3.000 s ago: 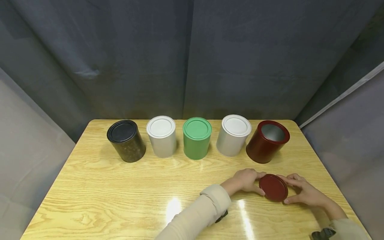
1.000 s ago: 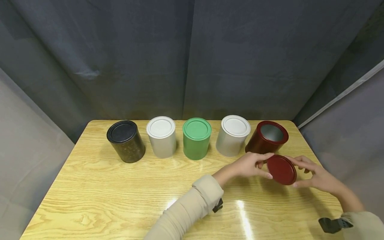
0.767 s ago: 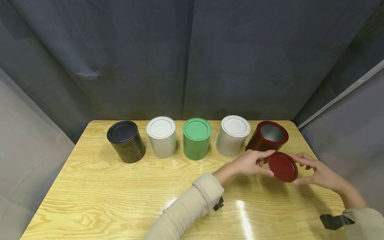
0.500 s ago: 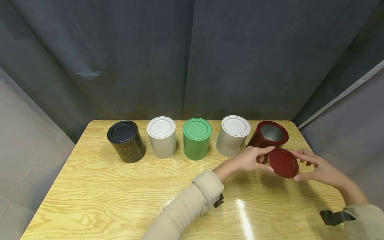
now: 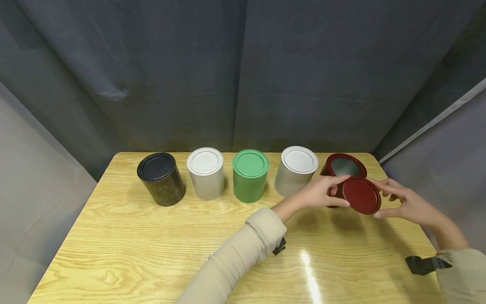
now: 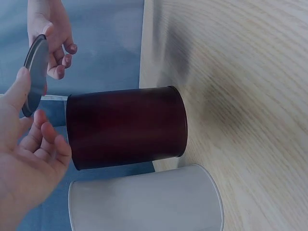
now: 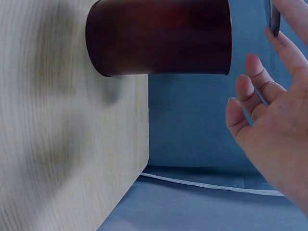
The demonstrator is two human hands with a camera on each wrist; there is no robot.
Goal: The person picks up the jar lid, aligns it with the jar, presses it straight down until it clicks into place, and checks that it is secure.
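Observation:
Between my two hands, a round dark red lid (image 5: 362, 195) is held raised over the table and tilted. My left hand (image 5: 322, 191) pinches its left edge between thumb and fingers; my right hand (image 5: 411, 204) pinches the right edge. Just behind the lid stands the dark red can (image 6: 126, 127), its round top opening uncovered and its front partly hidden by the lid and left hand. The left wrist view shows the lid's grey metallic underside (image 6: 36, 77). In the right wrist view the lid shows only as a thin edge beside the fingers.
Left of the red can, a row of lidded cans stands along the back of the wooden table (image 5: 152, 245): a white can (image 5: 294, 179), a green can (image 5: 249, 181), another white can (image 5: 206, 181) and a black can (image 5: 163, 185). Grey curtains (image 5: 174, 76) hang behind and at both sides.
Both hands have lifted the red lid from the tabletop and carried it up and away, toward the red can, tilting it. The cans have stayed where they were.

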